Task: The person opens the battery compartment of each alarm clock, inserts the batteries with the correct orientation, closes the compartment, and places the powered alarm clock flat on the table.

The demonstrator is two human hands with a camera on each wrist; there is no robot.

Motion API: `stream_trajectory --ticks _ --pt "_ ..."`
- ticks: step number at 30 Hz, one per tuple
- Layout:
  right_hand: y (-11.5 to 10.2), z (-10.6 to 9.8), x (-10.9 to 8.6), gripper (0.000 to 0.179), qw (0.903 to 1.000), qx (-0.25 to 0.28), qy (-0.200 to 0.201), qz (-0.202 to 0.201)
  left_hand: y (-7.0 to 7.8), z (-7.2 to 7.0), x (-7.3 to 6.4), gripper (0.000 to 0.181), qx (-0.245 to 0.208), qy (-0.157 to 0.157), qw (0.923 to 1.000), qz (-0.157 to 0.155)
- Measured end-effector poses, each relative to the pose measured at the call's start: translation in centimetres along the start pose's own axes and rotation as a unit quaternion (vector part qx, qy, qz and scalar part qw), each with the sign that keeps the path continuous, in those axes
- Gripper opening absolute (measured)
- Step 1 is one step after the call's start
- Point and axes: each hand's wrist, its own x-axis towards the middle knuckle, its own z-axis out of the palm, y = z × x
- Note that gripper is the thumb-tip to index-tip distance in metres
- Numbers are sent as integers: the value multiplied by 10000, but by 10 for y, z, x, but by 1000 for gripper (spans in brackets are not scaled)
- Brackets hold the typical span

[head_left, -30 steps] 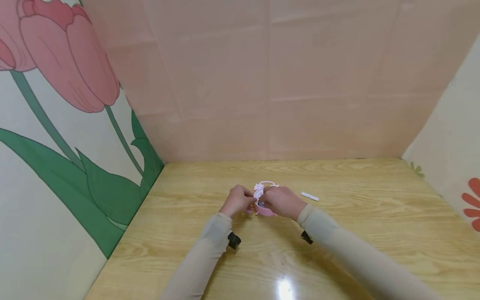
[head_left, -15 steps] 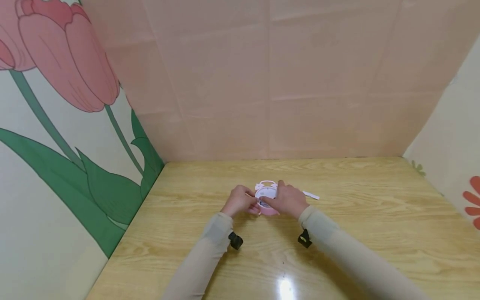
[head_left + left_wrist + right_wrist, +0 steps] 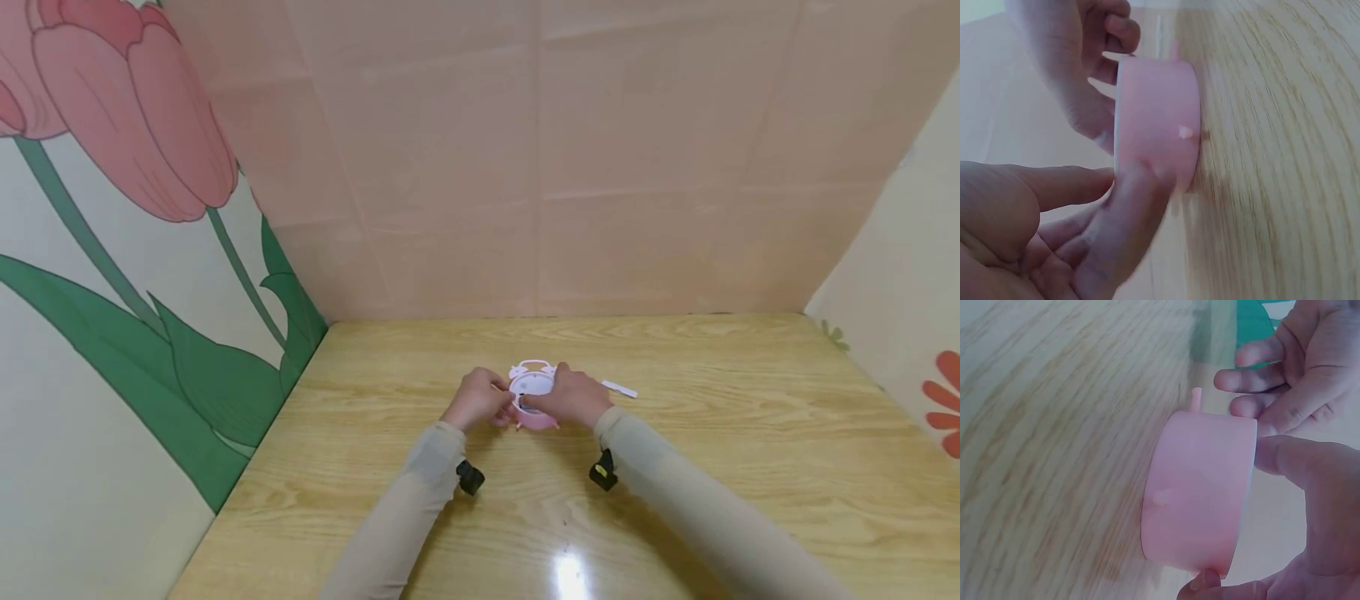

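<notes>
Okay | pink alarm clock point(image 3: 533, 385) face-up on desk point(image 3: 712, 400), between hands, neither nearer | long axis: handle point(image 3: 534, 362) toward far edge | left hand point(image 3: 480, 397) pinching left rim | right hand point(image 3: 576, 397) gripping right side

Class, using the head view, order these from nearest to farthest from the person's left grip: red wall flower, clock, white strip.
1. Clock, touched by the left grip.
2. White strip, right of the clock.
3. Red flower, on the right wall.
</notes>
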Motion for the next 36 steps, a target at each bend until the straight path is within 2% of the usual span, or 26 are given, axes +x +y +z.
stream_trajectory --ticks 4,8,16,25,36 --pt "0 0 -1 100 9999 126 19 29 1 -3 0 12 813 207 9963 210" --pt "-1 -2 -2 100 9997 243 -52 30 0 -5 2 12 1240 288 9916 206" --pt "-2 -8 -2 101 9979 580 -268 -29 4 -5 1 13 1476 400 9882 29" --pt "-2 -9 0 95 9957 857 -347 41 5 -4 2 10 1631 518 9852 65" --pt "-6 -11 -1 97 9931 1050 -520 26 6 -3 2 10 1654 512 9849 70"
